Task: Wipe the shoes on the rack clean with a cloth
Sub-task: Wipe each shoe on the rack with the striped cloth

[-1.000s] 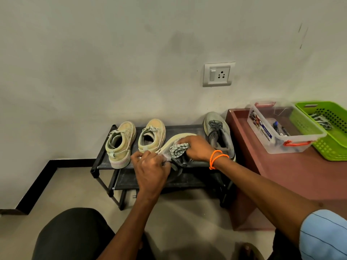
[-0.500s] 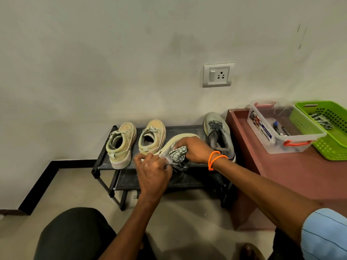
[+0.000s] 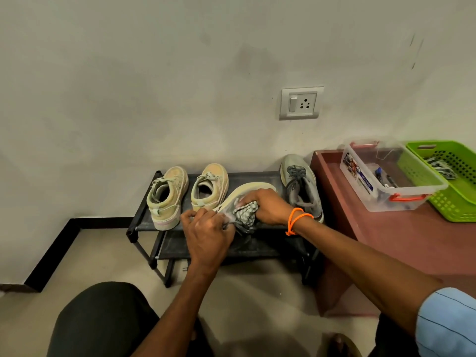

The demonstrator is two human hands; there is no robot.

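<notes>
While the left hand grips the heel end of a grey shoe, tipped onto its side so the pale sole faces up and away, the right hand bunches a checked cloth in curled fingers and presses it against the shoe's upper. Holding the shoe tilted just above the front edge of the rack seems meant to turn its flank toward the wiping hand and brace it against the rubbing; the left hand likely serves only as a clamp. From the head view, three more shoes stand on the top shelf: a beige pair to the left, heels toward the person, and the grey shoe's partner at the right end, upright beside the reddish table. On that table sit a clear plastic box and a green basket, the basket holding what looks like another checked cloth, possibly a spare. Judging by this, the wiping is partway along.
</notes>
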